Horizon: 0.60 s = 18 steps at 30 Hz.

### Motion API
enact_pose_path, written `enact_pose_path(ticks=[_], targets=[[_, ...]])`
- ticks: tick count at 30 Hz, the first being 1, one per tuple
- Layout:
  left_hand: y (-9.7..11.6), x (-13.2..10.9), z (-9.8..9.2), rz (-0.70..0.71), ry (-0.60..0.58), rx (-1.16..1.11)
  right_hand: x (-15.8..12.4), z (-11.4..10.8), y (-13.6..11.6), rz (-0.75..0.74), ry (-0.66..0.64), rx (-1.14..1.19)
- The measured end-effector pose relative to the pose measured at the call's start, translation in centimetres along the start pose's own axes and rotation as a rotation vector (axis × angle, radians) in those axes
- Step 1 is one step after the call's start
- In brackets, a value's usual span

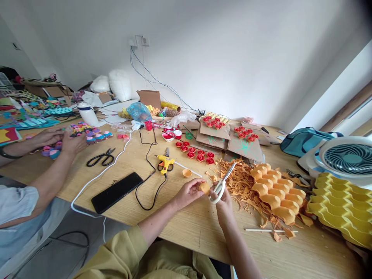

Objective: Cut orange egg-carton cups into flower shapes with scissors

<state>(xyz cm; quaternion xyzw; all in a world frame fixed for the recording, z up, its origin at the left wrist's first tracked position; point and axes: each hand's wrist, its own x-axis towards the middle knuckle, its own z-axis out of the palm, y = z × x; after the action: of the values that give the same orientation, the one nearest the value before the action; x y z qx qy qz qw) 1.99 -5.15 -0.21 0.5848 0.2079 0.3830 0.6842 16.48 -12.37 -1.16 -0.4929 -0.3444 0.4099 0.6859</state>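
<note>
My left hand (190, 192) is closed on a small orange cup piece (204, 188) above the table's front part. Just right of it, my right hand (222, 201) grips white-handled scissors (221, 188), whose blades point up and away to the right. An orange cup (186, 173) sits on the table beyond my left hand. Orange scraps (247, 190) are heaped to the right of the scissors, beside an orange egg-tray piece (276, 190). Several red flowers (200, 155) stand in rows behind.
A yellow glue gun (166, 164), a black phone (116, 192) and black scissors (101, 157) lie to the left. Another person's hands (72, 142) work at far left. Cardboard (244, 149), a yellow egg tray (341, 205) and a fan (348, 157) are at right.
</note>
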Motion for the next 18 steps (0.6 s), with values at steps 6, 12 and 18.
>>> enact_pose_path(ticks=[6,12,18], targets=[[0.18,0.09,-0.38,-0.015,0.048,-0.022,0.05,-0.33,-0.1,0.015,0.015,-0.022],[0.32,0.23,-0.27,0.066,0.134,0.063,-0.69,-0.19,-0.39,0.0,-0.048,-0.073],[-0.37,-0.02,-0.41,0.188,0.091,0.252,-0.34,-0.29,0.0,-0.071,-0.01,-0.101]])
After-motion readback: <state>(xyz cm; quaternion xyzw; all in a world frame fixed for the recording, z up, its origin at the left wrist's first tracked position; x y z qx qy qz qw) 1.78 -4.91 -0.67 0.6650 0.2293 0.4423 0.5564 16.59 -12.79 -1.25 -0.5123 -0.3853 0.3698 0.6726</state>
